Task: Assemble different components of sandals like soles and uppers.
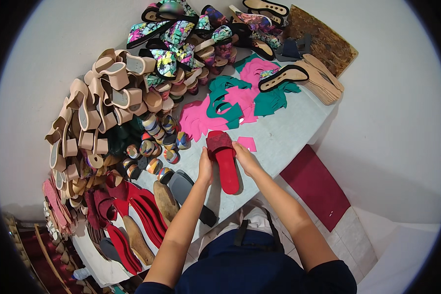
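Observation:
A red slide sandal (226, 169) with a dark red patterned strap (219, 141) lies between my hands near the table's front edge, its strap end pointing away from me. My left hand (205, 165) grips the strap's left side. On the opposite side, my right hand (246, 159) holds the strap's edge with the thumb and fingers partly hidden. Just beyond the sandal are pink cut pieces (197, 119) and green cut pieces (271, 102), with one small pink piece (247, 143) near my right hand. Grey soles (185, 190) lie left of my left forearm.
Beige heeled sandals (127, 98) pile up at the left, with multicoloured heels (152, 123) beside them. Patterned sandals (176, 34) are heaped at the back. Wooden shoe lasts (138, 240) and red soles (146, 215) lie at left. Beige insoles (318, 81) are stacked at the table's (279, 147) far right.

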Demonstrator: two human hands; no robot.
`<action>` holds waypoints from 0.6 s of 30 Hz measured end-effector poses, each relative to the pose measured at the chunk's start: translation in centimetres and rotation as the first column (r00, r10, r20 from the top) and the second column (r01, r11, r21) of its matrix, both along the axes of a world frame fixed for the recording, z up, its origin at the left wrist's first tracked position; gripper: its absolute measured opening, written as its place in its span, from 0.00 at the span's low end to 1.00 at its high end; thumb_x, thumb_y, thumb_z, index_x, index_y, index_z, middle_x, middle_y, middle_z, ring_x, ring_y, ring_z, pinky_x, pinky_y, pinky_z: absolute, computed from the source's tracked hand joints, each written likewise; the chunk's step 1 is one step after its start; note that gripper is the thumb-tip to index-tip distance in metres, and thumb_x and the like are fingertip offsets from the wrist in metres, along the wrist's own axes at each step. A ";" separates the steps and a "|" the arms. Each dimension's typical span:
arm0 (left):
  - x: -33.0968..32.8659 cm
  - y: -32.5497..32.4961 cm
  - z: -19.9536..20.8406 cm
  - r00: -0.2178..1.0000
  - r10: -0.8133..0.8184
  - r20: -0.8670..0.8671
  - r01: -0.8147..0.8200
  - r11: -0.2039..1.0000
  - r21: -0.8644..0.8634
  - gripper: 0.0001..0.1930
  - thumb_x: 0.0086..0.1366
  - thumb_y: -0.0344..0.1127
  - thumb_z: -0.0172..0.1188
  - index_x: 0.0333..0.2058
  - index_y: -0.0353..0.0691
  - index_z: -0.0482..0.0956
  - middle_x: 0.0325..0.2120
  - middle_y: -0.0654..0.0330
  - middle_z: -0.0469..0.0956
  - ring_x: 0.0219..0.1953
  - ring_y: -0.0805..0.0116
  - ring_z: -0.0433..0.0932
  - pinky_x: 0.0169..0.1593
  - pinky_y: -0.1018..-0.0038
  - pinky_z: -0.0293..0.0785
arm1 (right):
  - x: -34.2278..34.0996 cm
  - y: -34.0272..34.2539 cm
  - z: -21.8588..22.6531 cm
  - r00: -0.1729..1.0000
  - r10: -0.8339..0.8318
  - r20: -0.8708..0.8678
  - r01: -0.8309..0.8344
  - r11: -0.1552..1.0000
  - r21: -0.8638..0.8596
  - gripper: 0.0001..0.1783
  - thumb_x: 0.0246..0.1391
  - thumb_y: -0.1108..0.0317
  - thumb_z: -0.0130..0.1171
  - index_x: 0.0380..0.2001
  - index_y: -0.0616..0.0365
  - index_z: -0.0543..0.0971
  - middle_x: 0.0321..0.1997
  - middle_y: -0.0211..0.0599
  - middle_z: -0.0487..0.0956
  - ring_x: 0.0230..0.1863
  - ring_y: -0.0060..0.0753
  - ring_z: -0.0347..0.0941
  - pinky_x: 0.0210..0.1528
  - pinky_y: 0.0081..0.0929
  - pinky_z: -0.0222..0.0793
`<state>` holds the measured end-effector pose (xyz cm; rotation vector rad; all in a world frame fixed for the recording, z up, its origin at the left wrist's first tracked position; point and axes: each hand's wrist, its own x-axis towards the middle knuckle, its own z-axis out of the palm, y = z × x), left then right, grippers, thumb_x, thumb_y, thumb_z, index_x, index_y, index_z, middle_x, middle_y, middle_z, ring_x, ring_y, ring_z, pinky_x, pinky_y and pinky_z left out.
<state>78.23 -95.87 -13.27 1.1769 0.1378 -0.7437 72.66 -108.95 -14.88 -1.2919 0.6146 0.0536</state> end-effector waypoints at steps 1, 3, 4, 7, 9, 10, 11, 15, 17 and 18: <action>-0.1 0.1 0.9 1.000 -0.002 -0.013 0.002 1.000 -0.001 0.31 0.62 0.54 0.33 0.54 0.35 0.52 0.54 0.56 0.56 0.57 0.67 0.52 0.59 0.72 0.42 | 0.1 0.2 -0.2 1.000 0.005 0.001 -0.005 1.000 0.000 0.34 0.54 0.50 0.40 0.55 0.66 0.54 0.58 0.43 0.57 0.59 0.32 0.51 0.58 0.27 0.48; 0.1 0.3 -0.1 1.000 0.004 -0.003 -0.004 1.000 -0.023 0.29 0.63 0.54 0.33 0.53 0.36 0.54 0.53 0.57 0.58 0.56 0.67 0.53 0.59 0.72 0.43 | 0.2 0.5 -0.6 1.000 -0.004 0.002 0.004 0.993 -0.119 0.33 0.54 0.50 0.40 0.54 0.66 0.56 0.57 0.43 0.59 0.56 0.32 0.55 0.56 0.26 0.50; 0.3 0.5 -0.4 1.000 0.007 0.007 -0.007 0.999 -0.044 0.28 0.63 0.53 0.32 0.52 0.37 0.57 0.52 0.59 0.59 0.55 0.68 0.55 0.58 0.72 0.44 | 0.3 0.6 -0.5 1.000 0.004 0.002 -0.004 0.993 -0.119 0.33 0.54 0.50 0.40 0.54 0.66 0.56 0.57 0.43 0.59 0.56 0.32 0.55 0.56 0.26 0.50; 0.7 1.2 -1.1 1.000 -0.003 0.022 0.003 1.000 -0.003 0.25 0.63 0.52 0.33 0.49 0.39 0.62 0.49 0.61 0.63 0.52 0.70 0.59 0.57 0.71 0.47 | 0.3 0.6 -0.6 1.000 -0.007 -0.011 0.006 0.996 -0.091 0.30 0.53 0.57 0.45 0.54 0.66 0.57 0.57 0.45 0.59 0.55 0.32 0.57 0.55 0.25 0.51; 1.2 1.2 -1.3 1.000 -0.017 0.019 0.016 0.998 0.062 0.24 0.63 0.51 0.34 0.48 0.40 0.63 0.48 0.61 0.64 0.51 0.71 0.60 0.56 0.71 0.48 | 0.2 0.4 -0.9 0.998 0.040 0.051 -0.032 0.988 -0.149 0.28 0.49 0.70 0.49 0.53 0.66 0.58 0.53 0.45 0.63 0.52 0.30 0.61 0.52 0.24 0.55; 1.4 1.2 -1.4 0.999 -0.037 0.017 0.035 0.991 0.127 0.23 0.63 0.50 0.35 0.48 0.40 0.64 0.47 0.61 0.65 0.51 0.71 0.60 0.56 0.71 0.49 | 0.2 0.2 -1.4 0.998 0.043 0.051 -0.035 0.988 -0.151 0.28 0.49 0.70 0.49 0.53 0.66 0.58 0.53 0.45 0.63 0.52 0.30 0.61 0.52 0.24 0.55; 1.4 1.2 -1.7 0.999 -0.034 0.018 0.031 0.992 0.125 0.23 0.63 0.50 0.35 0.48 0.40 0.64 0.47 0.61 0.65 0.51 0.71 0.60 0.56 0.71 0.49 | 0.2 0.0 -1.9 0.994 0.080 0.069 -0.071 0.990 -0.125 0.29 0.46 0.75 0.49 0.53 0.66 0.58 0.50 0.43 0.66 0.49 0.29 0.63 0.50 0.23 0.58; 1.1 0.9 -2.0 0.997 -0.046 0.055 0.040 0.993 0.110 0.21 0.63 0.47 0.38 0.48 0.39 0.63 0.46 0.62 0.66 0.48 0.73 0.62 0.53 0.74 0.52 | 0.0 -0.2 -2.0 0.980 0.193 -0.054 -0.200 0.946 -0.255 0.30 0.42 0.82 0.49 0.53 0.67 0.58 0.41 0.37 0.71 0.41 0.25 0.67 0.44 0.20 0.63; 1.0 0.7 -2.0 0.999 -0.032 0.043 0.030 0.999 0.043 0.21 0.63 0.47 0.38 0.48 0.39 0.63 0.46 0.62 0.66 0.47 0.73 0.62 0.52 0.75 0.53 | -0.1 -0.2 -1.9 0.981 0.183 -0.069 -0.195 0.939 -0.281 0.30 0.42 0.82 0.50 0.53 0.67 0.59 0.40 0.37 0.72 0.40 0.25 0.68 0.44 0.20 0.64; 0.9 0.8 -2.0 0.999 -0.024 0.040 0.023 1.000 0.019 0.21 0.63 0.46 0.39 0.49 0.38 0.62 0.45 0.62 0.66 0.45 0.74 0.63 0.50 0.76 0.55 | -0.2 -0.2 -1.8 0.982 0.171 -0.081 -0.188 0.933 -0.307 0.30 0.42 0.81 0.50 0.52 0.68 0.59 0.39 0.37 0.72 0.39 0.26 0.68 0.43 0.20 0.64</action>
